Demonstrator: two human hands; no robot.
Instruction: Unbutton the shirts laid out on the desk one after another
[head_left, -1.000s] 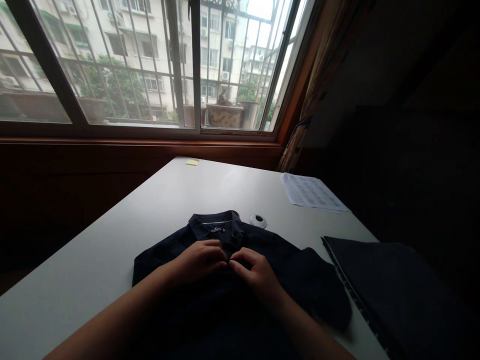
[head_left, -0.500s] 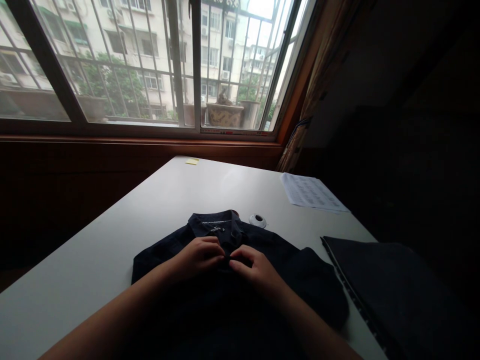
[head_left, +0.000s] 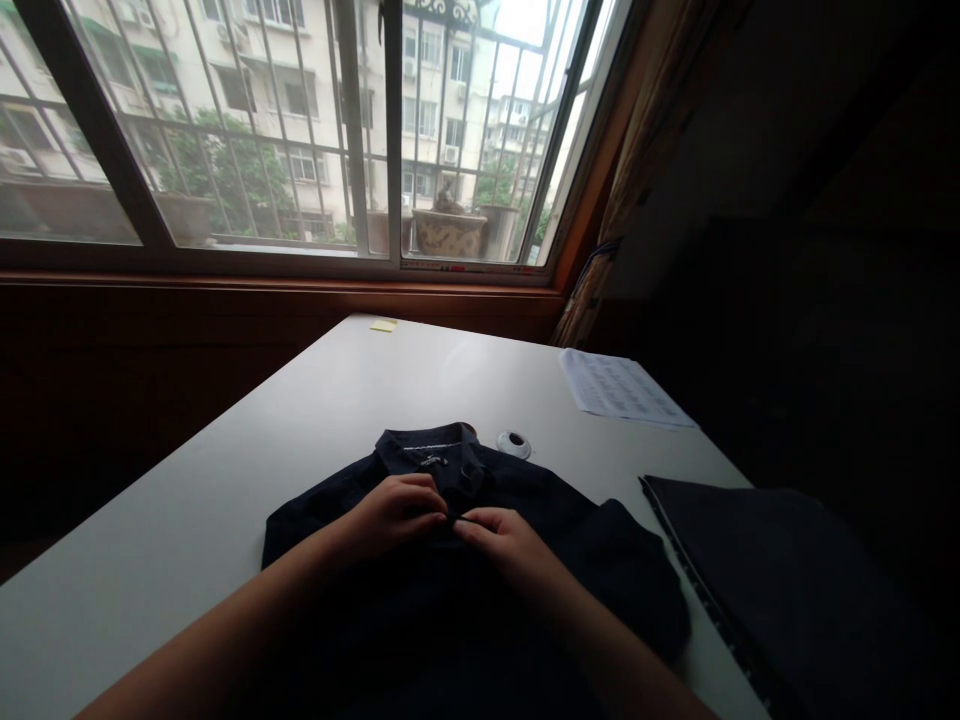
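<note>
A dark navy collared shirt (head_left: pixel 592 540) lies face up in front of me, its collar (head_left: pixel 427 442) pointing to the far side. My left hand (head_left: pixel 403 512) is closed in a pinch on the front opening, just below the collar. Right beside it, my right hand (head_left: pixel 504 535) pinches the same strip of cloth between thumb and finger. The fingertips almost meet; any button between them is too dark to make out. Shadow hides the lower part of the shirt.
The shirt is on a white table (head_left: pixel 225 470). Beyond the collar sits a white roll (head_left: pixel 514 444) with a dark centre. Printed sheets (head_left: pixel 626 388) lie at the right back, a dark folded cloth (head_left: pixel 780 560) at the right, and a yellow sticky note (head_left: pixel 384 325) near the far corner.
My right hand's fingers have flattened and drawn closer together, dipping slightly. My left hand keeps its place on the shirt front.
</note>
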